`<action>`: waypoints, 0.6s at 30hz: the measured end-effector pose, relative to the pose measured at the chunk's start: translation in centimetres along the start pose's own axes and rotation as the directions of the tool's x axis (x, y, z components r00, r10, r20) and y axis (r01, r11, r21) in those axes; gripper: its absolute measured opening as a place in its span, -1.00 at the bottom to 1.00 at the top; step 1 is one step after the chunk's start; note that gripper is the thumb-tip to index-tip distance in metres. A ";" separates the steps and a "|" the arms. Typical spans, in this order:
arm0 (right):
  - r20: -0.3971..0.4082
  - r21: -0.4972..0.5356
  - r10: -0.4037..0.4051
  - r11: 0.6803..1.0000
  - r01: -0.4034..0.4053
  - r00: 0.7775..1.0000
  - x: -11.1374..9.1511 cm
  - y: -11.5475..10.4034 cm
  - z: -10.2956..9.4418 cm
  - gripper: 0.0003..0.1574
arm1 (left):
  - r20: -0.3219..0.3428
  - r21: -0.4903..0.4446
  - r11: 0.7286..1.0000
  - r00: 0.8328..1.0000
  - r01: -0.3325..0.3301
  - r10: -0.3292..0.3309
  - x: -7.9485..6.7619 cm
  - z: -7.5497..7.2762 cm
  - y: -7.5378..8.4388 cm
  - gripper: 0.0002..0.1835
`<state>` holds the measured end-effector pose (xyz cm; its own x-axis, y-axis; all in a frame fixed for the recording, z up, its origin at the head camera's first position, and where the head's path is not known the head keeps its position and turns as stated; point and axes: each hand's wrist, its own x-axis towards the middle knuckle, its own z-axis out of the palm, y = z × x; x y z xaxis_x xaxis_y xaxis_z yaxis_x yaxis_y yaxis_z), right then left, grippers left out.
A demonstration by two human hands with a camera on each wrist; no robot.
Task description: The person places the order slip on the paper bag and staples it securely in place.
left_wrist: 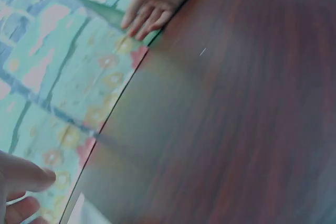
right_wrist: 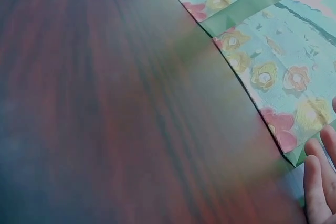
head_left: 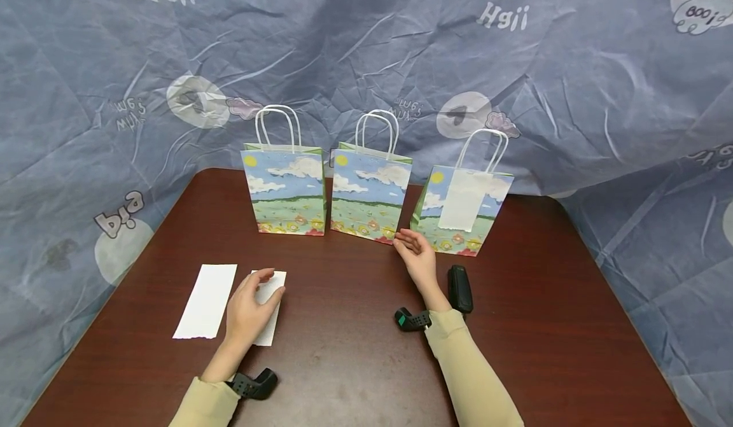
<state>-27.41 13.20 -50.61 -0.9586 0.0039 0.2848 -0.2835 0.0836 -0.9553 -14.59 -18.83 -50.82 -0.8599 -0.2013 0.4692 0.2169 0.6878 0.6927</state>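
Observation:
Three paper gift bags with white handles stand in a row: a left bag, a middle bag and a right bag, each printed with sky, meadow and flowers. A white paper strip hangs down the right bag's front. My right hand, fingers relaxed, is at the lower right corner of the middle bag, its fingers close beside the green side. Over a second white paper strip hovers my left hand, thumb apart from the gently bent fingers, partly covering the strip.
Another white paper strip lies on the brown table, left of my left hand. A black case-like object lies beside my right wrist. Behind the bags hangs a blue-grey printed cloth.

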 end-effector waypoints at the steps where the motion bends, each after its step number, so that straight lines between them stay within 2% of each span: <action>1: -0.003 0.004 -0.004 1.000 0.004 1.000 0.0 -0.3 0.1 -0.50 | -0.012 0.013 1.000 1.000 0.012 -0.012 0.1 -0.2 -0.3 -0.56; 6: -0.017 0.004 -0.019 1.000 0.019 1.000 0.1 -1.5 0.4 -0.51 | -0.045 0.059 0.997 0.998 0.052 -0.049 0.5 -0.9 -1.2 -0.49; 11: -0.028 0.006 -0.019 1.000 0.019 0.999 0.5 -1.5 0.6 -0.53 | 0.009 0.118 0.990 0.996 0.082 -0.084 0.5 -1.0 -1.4 -0.43; 15: -0.037 -0.013 -0.037 0.999 0.036 0.999 0.9 -1.3 0.9 -0.55 | 0.039 0.166 0.983 0.996 0.073 -0.081 0.4 -0.8 -1.4 -0.40; 18: -0.044 -0.042 -0.037 0.999 0.035 0.998 1.0 -1.3 1.1 -0.60 | 0.040 0.181 0.982 0.998 0.047 -0.055 0.2 -0.6 -1.6 -0.39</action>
<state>-28.06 12.04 -49.17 -0.9453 0.0449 0.3230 -0.3155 0.1252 -0.9406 -14.86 -20.41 -51.48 -0.8881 -0.2112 0.4081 0.0888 0.7925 0.6034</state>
